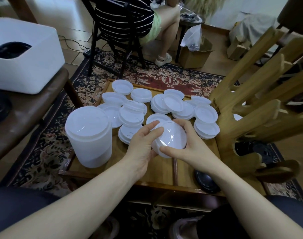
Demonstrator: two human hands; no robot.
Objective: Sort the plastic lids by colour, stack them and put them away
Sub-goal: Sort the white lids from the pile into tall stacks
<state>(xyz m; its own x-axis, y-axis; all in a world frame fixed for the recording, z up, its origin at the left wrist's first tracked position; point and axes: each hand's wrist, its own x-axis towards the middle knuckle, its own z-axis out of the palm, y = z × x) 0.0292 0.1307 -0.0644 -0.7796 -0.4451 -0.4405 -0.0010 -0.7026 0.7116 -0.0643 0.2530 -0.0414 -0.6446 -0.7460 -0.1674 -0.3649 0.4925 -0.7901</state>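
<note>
Here, hands: the left hand and right hand together gripped a small stack of white lids above the desk.
Loose lids: scattered behind, overlapping; count unclear.
Tall stack: stood left.
Black lid: partly hidden under the right forearm.

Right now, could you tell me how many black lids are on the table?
1: a black lid at the table's near right corner; others may be hidden behind the wooden frame.
</note>
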